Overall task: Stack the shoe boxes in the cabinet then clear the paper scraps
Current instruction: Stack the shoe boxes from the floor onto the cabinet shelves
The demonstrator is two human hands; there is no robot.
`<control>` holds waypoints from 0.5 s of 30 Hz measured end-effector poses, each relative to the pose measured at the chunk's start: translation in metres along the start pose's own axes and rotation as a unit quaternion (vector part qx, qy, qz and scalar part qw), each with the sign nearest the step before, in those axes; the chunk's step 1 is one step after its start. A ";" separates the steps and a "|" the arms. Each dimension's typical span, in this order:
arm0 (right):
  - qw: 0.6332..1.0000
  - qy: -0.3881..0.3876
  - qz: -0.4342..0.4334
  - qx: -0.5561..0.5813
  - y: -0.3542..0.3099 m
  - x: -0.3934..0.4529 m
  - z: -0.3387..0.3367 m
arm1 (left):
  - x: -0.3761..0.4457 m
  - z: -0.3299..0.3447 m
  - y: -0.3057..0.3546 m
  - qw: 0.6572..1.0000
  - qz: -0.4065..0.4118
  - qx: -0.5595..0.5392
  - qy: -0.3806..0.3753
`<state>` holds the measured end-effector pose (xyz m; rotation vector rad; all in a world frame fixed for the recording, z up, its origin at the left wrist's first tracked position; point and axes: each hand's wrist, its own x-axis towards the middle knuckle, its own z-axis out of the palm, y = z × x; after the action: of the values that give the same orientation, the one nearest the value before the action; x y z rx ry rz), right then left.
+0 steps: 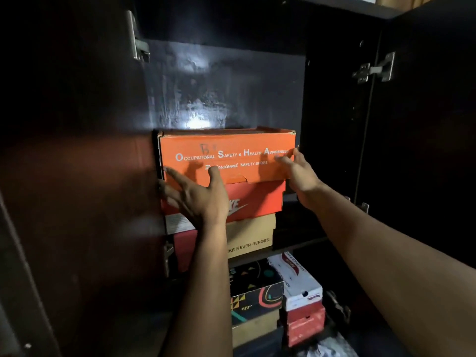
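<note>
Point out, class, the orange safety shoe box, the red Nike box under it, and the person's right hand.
orange safety shoe box (231, 150), head view, on its printed front face.
red Nike box (260, 199), head view, on its front face right of the logo.
right hand (300, 173), head view, on the back of the hand.

My orange box (226, 157) carries white lettering; beneath it a red box (257, 199), then a tan one (252, 235); the cabinet (77, 176) dark brown.

Spread hands (198, 199) (300, 176) flank orange box (231, 153) atop stack
</note>
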<state>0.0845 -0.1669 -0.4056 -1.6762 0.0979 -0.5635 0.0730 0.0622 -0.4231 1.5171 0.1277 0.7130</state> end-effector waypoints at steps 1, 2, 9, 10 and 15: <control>1.000 0.002 -0.015 -0.016 -0.011 -0.017 0.002 | -0.010 -0.002 0.003 1.000 0.005 -0.001 0.019; 0.999 0.011 -0.021 -0.025 -0.017 -0.029 0.001 | -0.020 -0.005 0.007 0.999 0.022 -0.010 0.045; 0.994 0.060 -0.049 -0.080 -0.019 -0.134 -0.051 | -0.110 0.034 0.009 0.980 0.162 -0.090 -0.073; 0.993 0.066 -0.047 -0.089 -0.015 -0.153 -0.065 | -0.127 0.043 0.007 0.975 0.162 -0.107 -0.109; 0.973 0.137 -0.007 -0.186 0.020 -0.253 -0.150 | -0.238 0.076 -0.007 0.924 0.119 -0.152 -0.330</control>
<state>-0.1944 -0.2114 -0.4903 -1.9516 0.4137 -0.8246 -0.0759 -0.1209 -0.5061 1.4052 -0.6591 0.3520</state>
